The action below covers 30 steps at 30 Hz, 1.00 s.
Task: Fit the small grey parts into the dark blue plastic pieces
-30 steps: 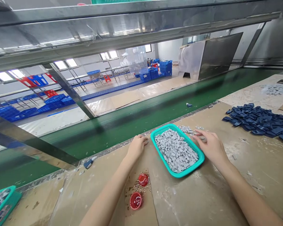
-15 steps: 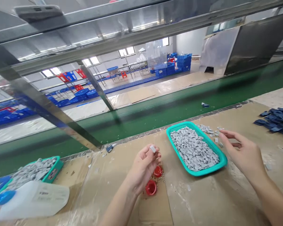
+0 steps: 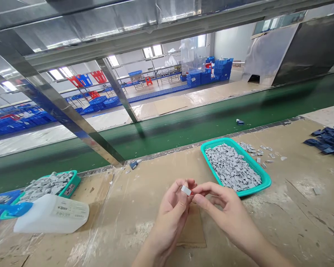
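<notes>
My left hand [image 3: 169, 215] pinches a small pale grey plastic piece [image 3: 186, 190] between thumb and fingers, above the cardboard-covered bench. My right hand [image 3: 228, 211] has come up against it, thumb and index fingertip closed just beside the piece. Whatever those right fingertips hold is too small or hidden to name. A bit of red shows between the hands; the rest of it is covered by them. Behind my right hand lies a turquoise basket [image 3: 267, 181] full of similar grey pieces. Several loose grey pieces [image 3: 258, 160] are scattered to the basket's right.
At left a white plastic bottle [image 3: 55, 215] with a blue top lies before another turquoise basket [image 3: 74, 181] of grey pieces. A green conveyor belt [image 3: 161, 129] runs behind the bench, under metal posts [image 3: 119, 92]. Dark blue pieces [image 3: 327, 141] are heaped at right.
My right hand has moved left from the loose pieces to meet my left hand. The red cups below my left hand are now mostly hidden. The view has shifted slightly.
</notes>
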Each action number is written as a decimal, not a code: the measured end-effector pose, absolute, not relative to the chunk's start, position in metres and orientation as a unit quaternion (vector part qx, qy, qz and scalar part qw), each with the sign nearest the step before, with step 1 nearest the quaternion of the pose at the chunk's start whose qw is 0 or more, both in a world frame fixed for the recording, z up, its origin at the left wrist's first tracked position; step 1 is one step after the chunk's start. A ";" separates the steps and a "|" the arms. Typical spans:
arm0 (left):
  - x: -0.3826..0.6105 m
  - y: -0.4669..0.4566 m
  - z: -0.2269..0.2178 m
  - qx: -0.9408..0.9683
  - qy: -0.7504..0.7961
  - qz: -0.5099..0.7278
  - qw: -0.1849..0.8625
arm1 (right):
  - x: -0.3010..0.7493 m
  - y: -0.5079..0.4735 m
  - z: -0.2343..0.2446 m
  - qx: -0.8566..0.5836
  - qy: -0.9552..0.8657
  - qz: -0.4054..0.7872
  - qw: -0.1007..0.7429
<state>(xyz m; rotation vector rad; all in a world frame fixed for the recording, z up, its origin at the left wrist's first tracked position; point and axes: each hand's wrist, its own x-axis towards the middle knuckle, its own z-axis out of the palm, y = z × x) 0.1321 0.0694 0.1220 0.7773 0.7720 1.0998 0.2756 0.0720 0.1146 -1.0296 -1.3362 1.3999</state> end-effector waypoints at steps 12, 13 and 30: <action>0.128 0.063 0.109 0.465 0.378 0.491 0.632 | 0.259 0.079 0.104 -0.332 -0.458 0.707 0.424; 0.128 0.064 0.109 0.468 0.391 0.490 0.623 | 0.259 0.081 0.104 -0.329 -0.461 0.705 0.427; 0.040 0.084 0.100 0.384 0.617 0.618 0.300 | 0.277 0.107 0.073 -0.401 -0.357 0.729 0.424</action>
